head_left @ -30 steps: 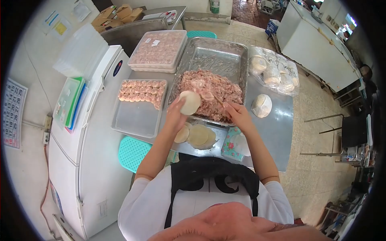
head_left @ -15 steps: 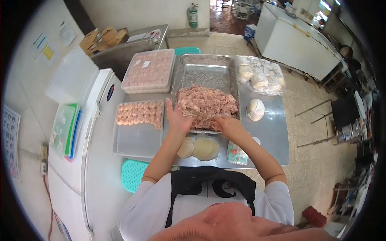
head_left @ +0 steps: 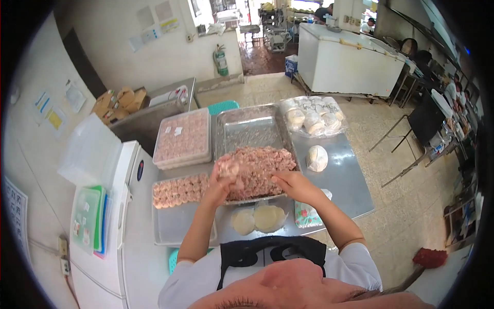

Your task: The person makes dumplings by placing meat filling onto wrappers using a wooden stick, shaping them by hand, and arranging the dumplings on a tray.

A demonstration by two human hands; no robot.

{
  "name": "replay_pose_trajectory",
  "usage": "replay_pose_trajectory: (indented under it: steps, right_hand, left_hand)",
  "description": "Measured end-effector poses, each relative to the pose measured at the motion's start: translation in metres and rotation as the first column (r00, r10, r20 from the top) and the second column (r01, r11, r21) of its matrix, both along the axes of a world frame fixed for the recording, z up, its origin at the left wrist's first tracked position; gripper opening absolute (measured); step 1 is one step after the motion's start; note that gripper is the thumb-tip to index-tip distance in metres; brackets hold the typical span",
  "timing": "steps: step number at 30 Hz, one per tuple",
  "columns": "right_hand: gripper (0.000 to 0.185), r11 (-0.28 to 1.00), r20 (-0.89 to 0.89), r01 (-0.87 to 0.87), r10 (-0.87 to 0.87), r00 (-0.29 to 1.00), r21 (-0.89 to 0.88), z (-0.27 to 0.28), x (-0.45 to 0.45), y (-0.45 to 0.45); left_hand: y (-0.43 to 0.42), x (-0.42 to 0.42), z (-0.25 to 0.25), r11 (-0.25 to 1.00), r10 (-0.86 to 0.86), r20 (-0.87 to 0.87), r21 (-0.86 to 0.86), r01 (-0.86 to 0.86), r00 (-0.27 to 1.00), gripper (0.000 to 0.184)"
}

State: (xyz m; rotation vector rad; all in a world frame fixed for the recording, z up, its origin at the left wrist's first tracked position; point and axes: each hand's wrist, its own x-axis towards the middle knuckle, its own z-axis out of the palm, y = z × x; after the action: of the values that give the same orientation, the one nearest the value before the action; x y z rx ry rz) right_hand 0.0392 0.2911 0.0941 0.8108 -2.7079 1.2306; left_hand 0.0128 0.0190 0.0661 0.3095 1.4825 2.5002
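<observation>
My left hand (head_left: pixel 220 186) is curled at the left edge of the ground meat (head_left: pixel 262 162), cupped round a pale, meat-covered piece (head_left: pixel 230 169) that looks like a dumpling wrapper; motion blurs it. My right hand (head_left: pixel 292 184) grips a thin tool at the meat's right front, its blade blurred or hidden. The meat heaps in the near half of a deep metal pan (head_left: pixel 252 119). Left of the pan, rows of open-topped meat dumplings (head_left: pixel 180 190) fill the far part of a shallow tray (head_left: pixel 177 226). Round pale wrappers (head_left: pixel 268 217) lie in front of the pan.
A lidded container of dumplings (head_left: pixel 182 136) stands at the back left. Bagged wrapped white bundles (head_left: pixel 314 116), a single round bundle (head_left: pixel 317 158) and a flowered packet (head_left: pixel 307 213) are on the right of the metal table (head_left: pixel 350 180). A white fridge (head_left: pixel 134 190) stands left.
My view has tilted up, so the table sits lower in it. My left hand has gone from spread fingers to curled round the pale, meaty piece. My right hand keeps its grip.
</observation>
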Motion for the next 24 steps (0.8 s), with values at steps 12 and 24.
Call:
replay_pose_trajectory:
  steps: [12,24]
  right_hand:
    - [0.03,0.965,0.099,-0.262,0.261,0.96,-0.009,-0.035,-0.011,0.022]
    - [0.03,0.86,-0.059,-0.021,0.059,0.997,0.509,-0.058,-0.042,0.05]
  left_hand:
    - [0.008,-0.018,0.005,0.591,-0.46,-0.295,-0.806,0.04,0.837,0.033]
    - [0.021,-0.011,-0.05,0.617,-0.042,-0.096,-0.786,-0.049,0.995,0.042]
